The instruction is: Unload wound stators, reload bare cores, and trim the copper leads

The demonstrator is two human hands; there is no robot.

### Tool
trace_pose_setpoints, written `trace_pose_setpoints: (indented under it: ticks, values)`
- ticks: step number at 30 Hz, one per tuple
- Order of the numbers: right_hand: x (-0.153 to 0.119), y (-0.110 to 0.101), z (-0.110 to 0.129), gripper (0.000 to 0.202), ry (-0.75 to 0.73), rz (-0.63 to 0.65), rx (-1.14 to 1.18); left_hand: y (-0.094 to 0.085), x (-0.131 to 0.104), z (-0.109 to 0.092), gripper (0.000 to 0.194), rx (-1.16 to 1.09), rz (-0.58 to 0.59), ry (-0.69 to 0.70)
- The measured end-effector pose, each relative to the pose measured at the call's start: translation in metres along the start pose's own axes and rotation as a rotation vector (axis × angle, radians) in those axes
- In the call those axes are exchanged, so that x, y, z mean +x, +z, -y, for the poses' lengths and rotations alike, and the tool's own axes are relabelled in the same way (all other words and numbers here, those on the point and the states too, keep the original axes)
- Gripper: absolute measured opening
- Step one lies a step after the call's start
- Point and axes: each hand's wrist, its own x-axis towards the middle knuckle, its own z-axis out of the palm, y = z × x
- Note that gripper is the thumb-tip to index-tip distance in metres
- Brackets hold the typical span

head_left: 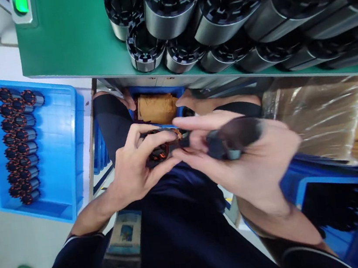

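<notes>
My left hand (143, 163) is closed around a motor stator (158, 154) with copper windings, held above my lap. Its fingers wrap over the top and hide part of it. Close by on the right, my right hand (252, 164) is curled around a dark rounded object (232, 138), smeared by motion, so its kind cannot be made out. The fingertips of my right hand meet the right side of the stator, near a bit of copper wire.
Many steel stator cores (170, 16) stand in rows on the green bench (64, 39). At left, a blue tray (57, 145) holds wound stators. Under the bench sits a blue bin with brown paper (157, 108). Plastic-wrapped cartons (315, 120) and a blue crate (305, 187) are at right.
</notes>
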Motion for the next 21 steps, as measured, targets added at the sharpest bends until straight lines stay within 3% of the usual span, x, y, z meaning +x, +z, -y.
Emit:
trace_pose_setpoints:
  ticks: [2,4,7,9,11,14,18,21]
  values:
    - [0.002,0.008,-0.003,0.007,-0.004,0.007,0.037,-0.001,0.002,-0.001,0.051,0.152,-0.002,0.012]
    - [-0.001,0.016,-0.015,0.013,0.071,-0.006,0.14,-0.001,0.002,-0.002,0.049,0.141,-0.029,0.022]
    - [-0.01,0.026,-0.036,0.037,0.258,0.011,0.382,0.007,-0.001,0.0,0.053,-0.101,-0.091,0.025]
    - [-0.015,0.032,-0.043,0.051,0.359,0.019,0.493,0.017,-0.003,0.002,0.051,-0.34,-0.087,-0.055]
    - [-0.019,0.038,-0.044,0.055,0.407,0.009,0.539,0.027,-0.004,0.002,0.036,-0.582,-0.059,-0.174]
    - [-0.02,0.042,-0.037,0.047,0.376,0.033,0.513,0.037,-0.003,-0.001,0.018,-0.801,-0.061,-0.309]
    - [-0.025,0.031,-0.034,0.025,0.378,0.02,0.295,0.038,0.003,-0.004,0.031,-0.818,-0.156,-0.424]
    - [-0.036,0.016,-0.037,0.031,0.351,0.062,0.165,0.035,0.006,-0.001,0.035,-0.71,-0.317,-0.394]
